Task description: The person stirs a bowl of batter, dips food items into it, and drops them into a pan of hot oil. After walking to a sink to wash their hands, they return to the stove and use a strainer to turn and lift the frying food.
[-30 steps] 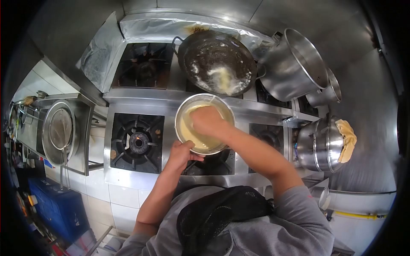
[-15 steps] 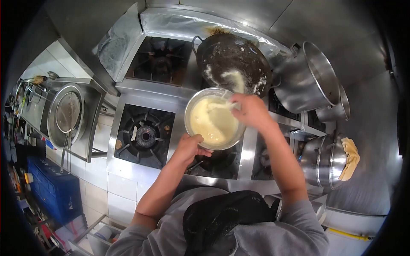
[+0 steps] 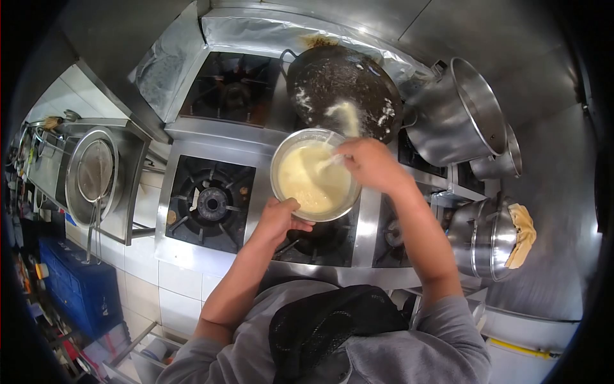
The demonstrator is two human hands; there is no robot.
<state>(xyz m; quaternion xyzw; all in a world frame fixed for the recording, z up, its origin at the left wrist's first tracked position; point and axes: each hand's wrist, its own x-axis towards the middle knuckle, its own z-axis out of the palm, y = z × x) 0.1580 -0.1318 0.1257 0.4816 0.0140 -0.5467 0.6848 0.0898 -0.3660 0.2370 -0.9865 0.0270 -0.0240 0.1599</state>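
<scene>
While the left hand (image 3: 280, 221) clasps the near-left rim of a metal bowl (image 3: 275, 176), thumb over the edge, the right hand (image 3: 371, 163) is poised at the opposite rim, fingers bunched near a blurred whitish form; whether they pinch it cannot be told. Pale yellow liquid (image 3: 304, 176) lies inside the bowl, which is held above the front middle burner (image 3: 320, 243). Beyond stands a dark wok (image 3: 339, 77) with white patches, beside a tall steel pot (image 3: 441, 121).
</scene>
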